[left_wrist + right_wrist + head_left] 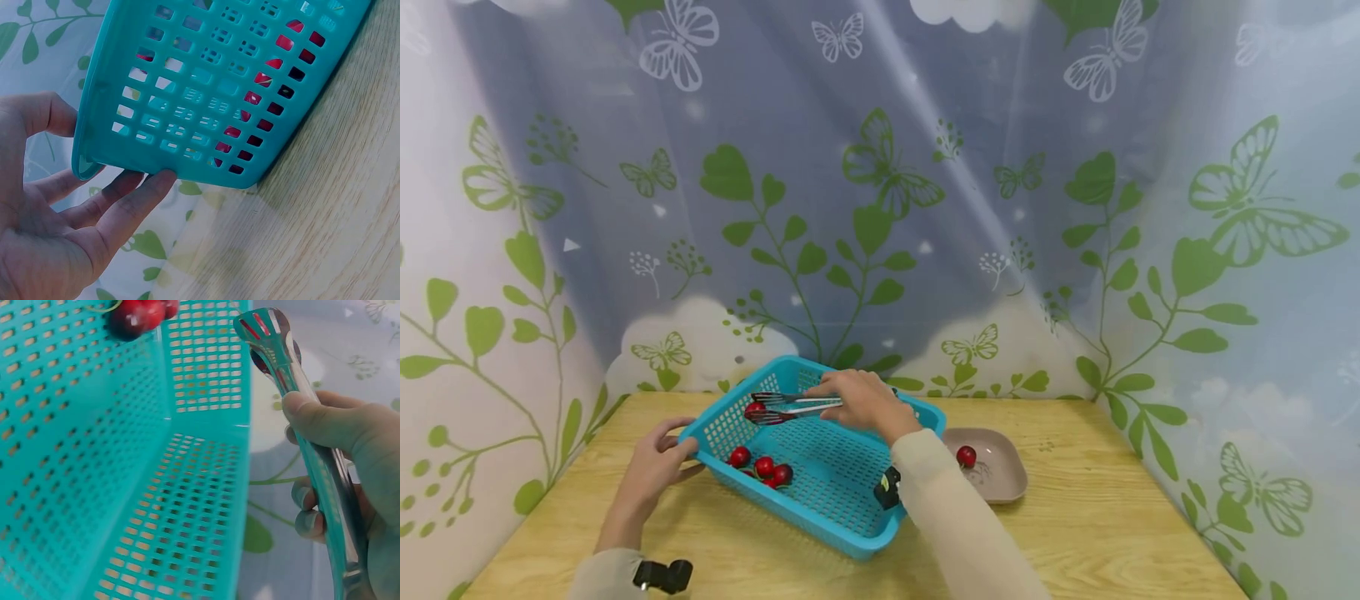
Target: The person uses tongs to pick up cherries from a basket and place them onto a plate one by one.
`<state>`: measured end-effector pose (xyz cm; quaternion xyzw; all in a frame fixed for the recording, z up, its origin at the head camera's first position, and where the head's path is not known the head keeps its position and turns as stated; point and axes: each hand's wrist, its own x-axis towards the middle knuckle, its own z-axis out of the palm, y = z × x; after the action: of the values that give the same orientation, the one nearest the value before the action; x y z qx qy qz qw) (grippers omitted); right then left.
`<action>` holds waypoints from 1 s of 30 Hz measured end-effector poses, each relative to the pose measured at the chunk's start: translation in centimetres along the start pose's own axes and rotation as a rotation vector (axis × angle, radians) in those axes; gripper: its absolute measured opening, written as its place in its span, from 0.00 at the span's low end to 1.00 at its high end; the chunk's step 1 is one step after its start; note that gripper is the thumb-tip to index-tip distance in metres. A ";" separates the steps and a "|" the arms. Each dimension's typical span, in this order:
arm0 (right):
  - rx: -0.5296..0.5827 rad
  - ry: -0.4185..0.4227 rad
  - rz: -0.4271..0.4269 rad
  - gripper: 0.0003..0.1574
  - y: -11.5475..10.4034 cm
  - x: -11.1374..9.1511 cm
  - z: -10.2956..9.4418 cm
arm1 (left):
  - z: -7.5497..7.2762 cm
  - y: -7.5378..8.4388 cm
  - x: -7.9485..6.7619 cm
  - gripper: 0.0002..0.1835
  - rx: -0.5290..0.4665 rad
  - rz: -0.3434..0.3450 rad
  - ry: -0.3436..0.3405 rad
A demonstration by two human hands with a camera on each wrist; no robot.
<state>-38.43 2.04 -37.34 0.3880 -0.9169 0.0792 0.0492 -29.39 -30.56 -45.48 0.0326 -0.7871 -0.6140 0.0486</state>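
Note:
A turquoise perforated basket (820,521) stands on the wooden table. My left hand (651,471) grips its left corner, the thumb at the rim and fingers against the outer wall in the left wrist view. Several red cherries (763,467) lie inside, towards the basket's left end. Over the basket, my right hand (867,404) holds metal tongs (306,419). A red cherry (755,409) sits between the slotted tong heads, above the basket floor. Another cherry (966,457) rests on a beige plate (1009,479) right of the basket, partly behind my right forearm.
Butterfly-and-leaf printed curtains (880,275) hang behind the wooden table (1097,517) and along both sides. The basket's raised walls surround the tong heads. Black straps (662,575) sit on both wrists.

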 end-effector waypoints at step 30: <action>-0.012 0.127 -0.153 0.29 1.3 -6.1 -5.3 | 0.2 -0.2 -0.2 0.29 0.010 0.016 0.010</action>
<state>-34.95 8.19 -33.21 0.4506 -0.8802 0.0942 0.1152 -29.27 -30.38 -45.70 0.0297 -0.7900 -0.6097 0.0574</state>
